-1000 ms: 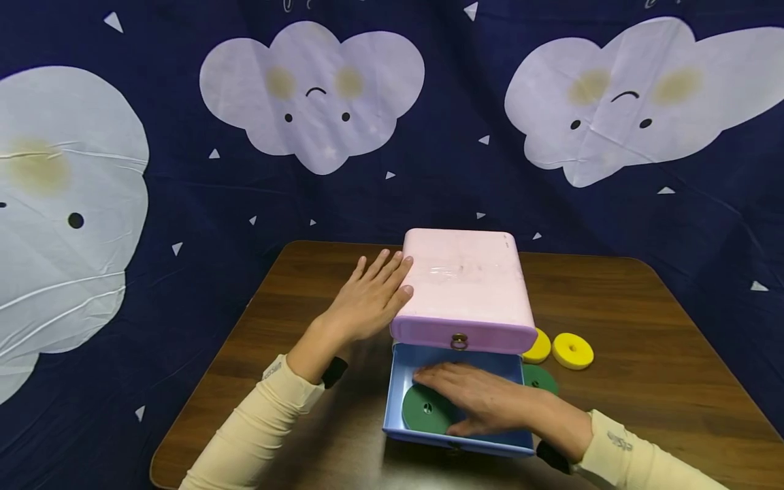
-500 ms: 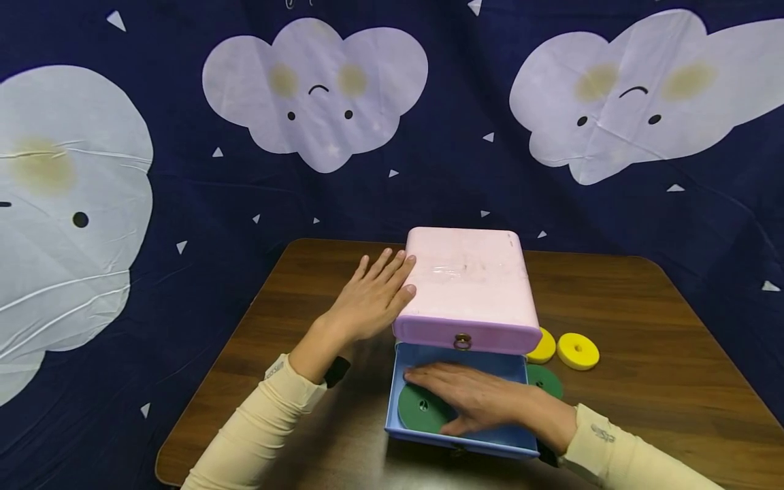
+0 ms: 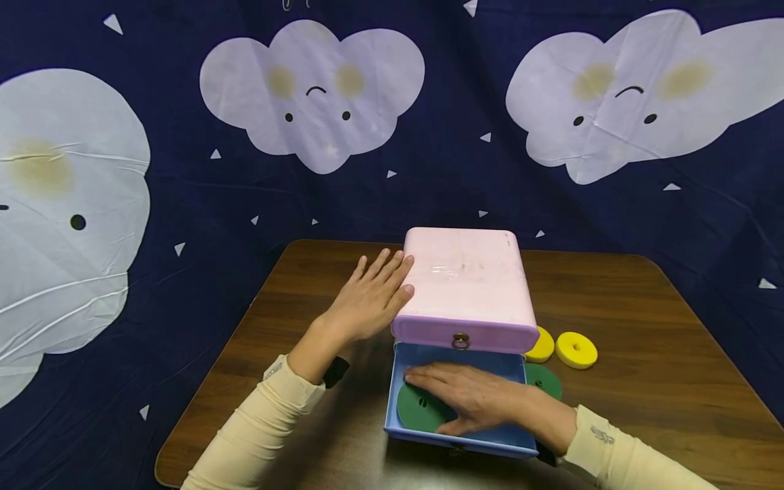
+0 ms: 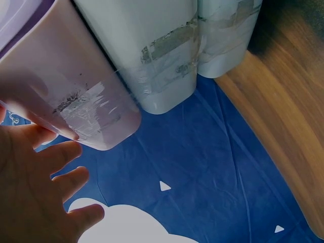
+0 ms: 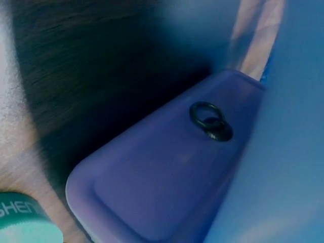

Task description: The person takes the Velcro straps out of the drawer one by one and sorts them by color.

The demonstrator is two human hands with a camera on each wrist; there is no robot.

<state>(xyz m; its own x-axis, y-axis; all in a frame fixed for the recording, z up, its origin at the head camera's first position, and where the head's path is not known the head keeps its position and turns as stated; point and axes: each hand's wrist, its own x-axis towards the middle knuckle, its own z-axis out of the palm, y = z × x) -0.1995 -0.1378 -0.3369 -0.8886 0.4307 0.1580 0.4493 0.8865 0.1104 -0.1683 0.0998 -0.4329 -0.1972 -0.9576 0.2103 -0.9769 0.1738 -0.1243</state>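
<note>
A small drawer cabinet (image 3: pixel 465 275) with a pink top shows in the head view, its purple drawer front (image 3: pixel 422 333) fitted with a ring pull (image 5: pixel 207 115). Beneath it a blue drawer (image 3: pixel 505 439) stands pulled out. My left hand (image 3: pixel 367 303) rests with spread fingers against the cabinet's left edge; the left wrist view shows its fingers (image 4: pixel 66 152) at the pink side. Inside the drawer, my right hand (image 3: pixel 471 395) grips a green disc (image 3: pixel 419 410) with a centre hole, fingers at the far rim and thumb at the near one. The hand covers the disc's right part.
Two yellow discs (image 3: pixel 576 350) and another green disc (image 3: pixel 545 381) lie on the wooden table (image 3: pixel 637 327), right of the cabinet. White lower tiers (image 4: pixel 162 55) show in the left wrist view. A dark blue cloud-print cloth (image 3: pixel 453 136) hangs behind.
My right hand has shifted slightly left inside the drawer, and the green disc has moved with it towards the left wall. The left hand has stayed on the cabinet.
</note>
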